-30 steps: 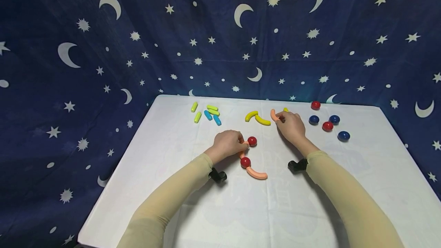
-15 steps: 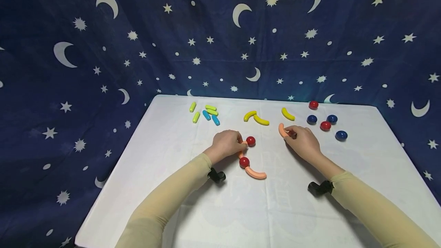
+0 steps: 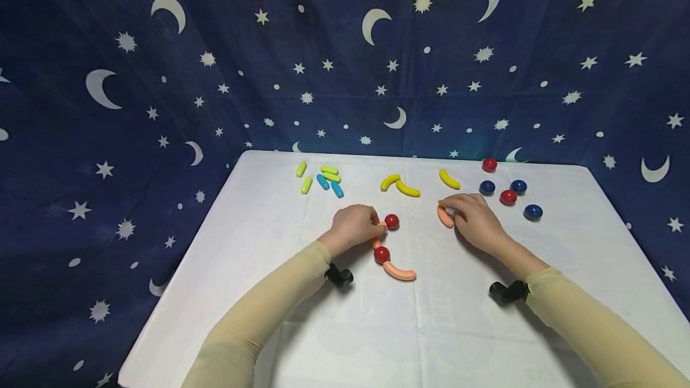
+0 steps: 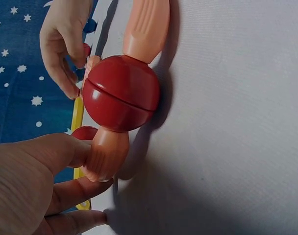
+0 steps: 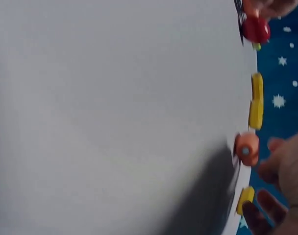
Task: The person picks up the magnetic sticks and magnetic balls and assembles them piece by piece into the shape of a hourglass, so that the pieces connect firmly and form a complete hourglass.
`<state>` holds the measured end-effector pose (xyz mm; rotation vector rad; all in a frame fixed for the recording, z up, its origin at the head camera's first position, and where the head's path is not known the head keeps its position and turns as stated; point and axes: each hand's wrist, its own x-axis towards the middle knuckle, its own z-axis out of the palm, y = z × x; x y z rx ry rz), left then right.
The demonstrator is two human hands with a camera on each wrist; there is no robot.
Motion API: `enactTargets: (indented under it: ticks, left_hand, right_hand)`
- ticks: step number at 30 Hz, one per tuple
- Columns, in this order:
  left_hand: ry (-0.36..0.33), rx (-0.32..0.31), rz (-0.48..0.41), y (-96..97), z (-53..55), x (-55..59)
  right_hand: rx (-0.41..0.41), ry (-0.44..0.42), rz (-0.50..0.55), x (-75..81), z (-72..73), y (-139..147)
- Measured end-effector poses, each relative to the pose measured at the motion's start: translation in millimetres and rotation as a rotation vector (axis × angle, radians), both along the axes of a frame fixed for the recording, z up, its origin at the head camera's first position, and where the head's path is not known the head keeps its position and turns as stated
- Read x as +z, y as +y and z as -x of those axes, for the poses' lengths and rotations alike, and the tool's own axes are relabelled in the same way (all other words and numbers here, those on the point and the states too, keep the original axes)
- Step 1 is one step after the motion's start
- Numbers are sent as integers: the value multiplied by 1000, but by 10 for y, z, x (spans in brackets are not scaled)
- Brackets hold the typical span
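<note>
My left hand (image 3: 353, 224) pinches a pink curved stick (image 4: 107, 154) between thumb and fingers. One end of that stick meets a red ball (image 3: 381, 254), and a second red ball (image 3: 392, 221) sits at the other. From the first ball another pink curved stick (image 3: 401, 272) runs toward the front right. To the right, my right hand (image 3: 475, 217) holds a separate pink curved stick (image 3: 445, 217) by its fingertips, close over the table. In the right wrist view this stick shows its end, with a small silvery dot. The left fingers partly hide the stick they hold.
Behind the hands lie yellow curved sticks (image 3: 408, 188). Several short lime sticks (image 3: 306, 185) and blue sticks (image 3: 322, 181) lie at the back left. Red balls (image 3: 508, 197) and blue balls (image 3: 533, 212) stand at the back right. A starry cloth (image 3: 345, 64) hangs behind the white table (image 3: 226, 268).
My right hand has drawn the pink curved stick back from beside the yellow ones, toward the front right, and the stick has turned in its fingers. The left hand has stayed in place.
</note>
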<state>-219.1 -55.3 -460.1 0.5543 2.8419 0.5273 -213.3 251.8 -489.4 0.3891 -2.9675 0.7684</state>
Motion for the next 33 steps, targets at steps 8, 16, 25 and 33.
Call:
enactTargets:
  ticks: [8,16,25,33]
  left_hand:
    - [7,3,6,9,1,-16]
    - [4,2,8,4,7,-12]
    - [13,5,13,10,10,-14]
    - [8,9,12,13,2,-9]
  right_hand:
    - [76,-87,-116,70,114,86]
    - [22,-49,-156,72,86,143]
    - [20,-74,-126,54,42,90]
    - [-31,-81,-65,-10,7,-121]
